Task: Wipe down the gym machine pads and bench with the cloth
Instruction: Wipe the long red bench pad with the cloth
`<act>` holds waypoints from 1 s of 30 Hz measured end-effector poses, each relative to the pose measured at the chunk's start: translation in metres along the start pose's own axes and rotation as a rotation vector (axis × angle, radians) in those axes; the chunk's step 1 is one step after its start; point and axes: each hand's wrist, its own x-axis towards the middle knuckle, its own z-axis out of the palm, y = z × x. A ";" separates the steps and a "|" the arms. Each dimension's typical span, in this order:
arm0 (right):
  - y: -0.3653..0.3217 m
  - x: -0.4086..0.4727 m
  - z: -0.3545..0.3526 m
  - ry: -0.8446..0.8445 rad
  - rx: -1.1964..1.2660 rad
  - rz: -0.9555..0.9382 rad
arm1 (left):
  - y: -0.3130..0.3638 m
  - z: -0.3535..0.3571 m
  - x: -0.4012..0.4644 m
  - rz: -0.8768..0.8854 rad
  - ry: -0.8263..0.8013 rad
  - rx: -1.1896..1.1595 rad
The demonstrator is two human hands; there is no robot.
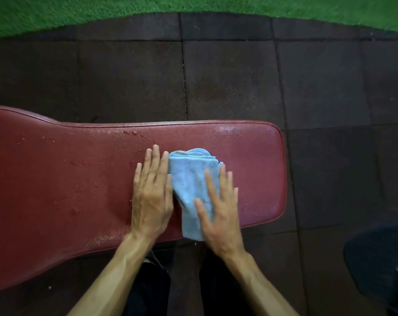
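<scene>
A red padded bench runs across the view, its narrow end to the right, with water droplets scattered on its left and middle. A folded light blue cloth lies on the pad near the narrow end. My left hand lies flat on the pad with fingers extended, touching the cloth's left edge. My right hand rests flat on top of the cloth's right side, fingers spread, slightly blurred. Neither hand has the cloth clenched.
Dark rubber floor tiles surround the bench. Green artificial turf borders the far side. A dark rounded object sits on the floor at the lower right. My dark trouser legs show below the bench's near edge.
</scene>
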 end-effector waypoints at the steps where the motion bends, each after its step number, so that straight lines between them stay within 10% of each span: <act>1: 0.010 0.008 -0.012 0.057 0.065 0.031 | 0.015 0.004 -0.004 0.021 -0.004 0.002; 9: 0.082 0.070 -0.034 0.093 -0.290 0.120 | 0.100 0.070 -0.003 -0.031 -0.112 0.270; 30: 0.076 0.068 -0.027 0.134 -0.291 0.131 | 0.006 0.012 0.056 0.176 -0.190 0.442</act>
